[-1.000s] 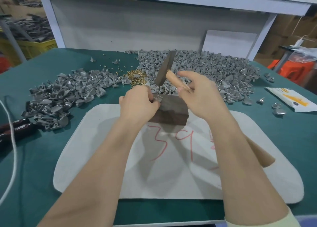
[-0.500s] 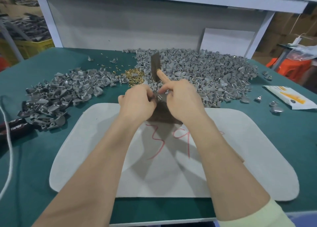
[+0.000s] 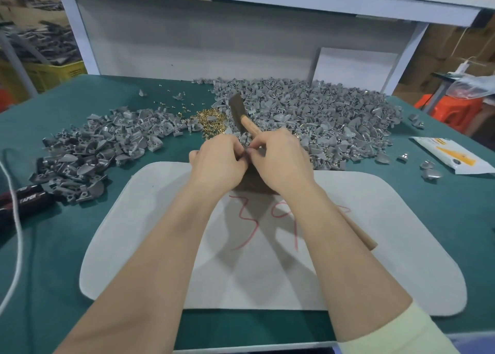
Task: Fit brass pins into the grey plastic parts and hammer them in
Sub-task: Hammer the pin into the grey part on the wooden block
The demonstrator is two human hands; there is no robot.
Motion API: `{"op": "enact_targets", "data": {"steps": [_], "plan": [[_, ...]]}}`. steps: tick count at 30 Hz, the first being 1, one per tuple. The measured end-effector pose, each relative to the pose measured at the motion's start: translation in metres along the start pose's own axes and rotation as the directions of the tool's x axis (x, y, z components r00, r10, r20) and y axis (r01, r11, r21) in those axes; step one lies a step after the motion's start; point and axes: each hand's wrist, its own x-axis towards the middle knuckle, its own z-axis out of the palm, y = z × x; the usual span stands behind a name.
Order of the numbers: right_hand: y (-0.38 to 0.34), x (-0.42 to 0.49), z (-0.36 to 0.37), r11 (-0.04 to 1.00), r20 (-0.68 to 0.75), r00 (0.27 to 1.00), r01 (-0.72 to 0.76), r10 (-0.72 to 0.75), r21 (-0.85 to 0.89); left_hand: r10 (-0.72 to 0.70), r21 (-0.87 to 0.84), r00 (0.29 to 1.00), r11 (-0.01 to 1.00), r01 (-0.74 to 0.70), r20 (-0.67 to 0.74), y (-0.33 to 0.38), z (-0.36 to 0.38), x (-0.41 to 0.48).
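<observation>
We work at a green desk [image 3: 53,260], over a white mat [image 3: 388,260] that lies under both forearms. Beyond the right hand [image 3: 281,163] spreads the big heap of grey parts [image 3: 321,118]. A smaller heap [image 3: 93,144] lies out to the left of the left hand [image 3: 217,166].

The right hand is wrapped round the handle of the hammer [image 3: 238,110], whose head juts out past its knuckles. The hands meet on top of the dark block [image 3: 249,182], which shows only between and below them. The loose brass pins [image 3: 211,119] sit just beyond the left hand.

We judge this to be the fitting step. The left hand's fingers are curled and pinch a grey part [image 3: 247,150] on the block, mostly hidden, and the right fingertips touch the same spot. We cannot see the pin itself.

Next, the right hand must draw clear and strike squarely while the left steadies the part, with its fingertips kept out of the blow.

A second ago the right hand was lifted apart from the left and the block lay plainly open. Half a second ago its forefinger pointed up along the hammer head. Now that finger is curled down and the hands are closed together.
</observation>
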Motion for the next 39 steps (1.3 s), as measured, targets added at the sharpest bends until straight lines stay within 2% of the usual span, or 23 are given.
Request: {"op": "enact_targets", "data": {"steps": [8, 25, 28, 31, 34, 39], "plan": [[-0.001, -0.001, 0.002, 0.999, -0.023, 1.0, -0.01, 0.009, -0.031, 0.0, -0.003, 1.0, 1.0, 0.0, -0.018, 0.0, 0.001, 0.0], [0.001, 0.001, 0.0, 0.999, 0.042, 0.999, 0.026, -0.025, -0.031, 0.003, -0.002, 1.0, 1.0, -0.004, -0.017, -0.001, 0.001, 0.0], [0.002, 0.0, 0.002, 1.0, 0.036, 0.999, 0.004, -0.005, 0.031, 0.005, -0.006, 1.0, 1.0, -0.005, -0.013, -0.001, 0.002, 0.001], [0.008, 0.001, -0.006, 0.981, -0.006, 1.0, 0.0, 0.001, 0.196, -0.007, -0.011, 0.999, 1.0, 0.006, -0.032, -0.003, 0.004, 0.002], [0.016, -0.002, -0.025, 0.944, -0.06, 0.996, 0.076, -0.06, 0.32, -0.014, 0.015, 0.996, 1.0, 0.015, -0.091, -0.006, 0.005, 0.004], [0.026, -0.003, -0.043, 0.962, -0.091, 0.994, 0.083, -0.061, 0.259, -0.037, 0.017, 0.992, 0.999, 0.04, -0.119, -0.009, 0.006, 0.006]]}}
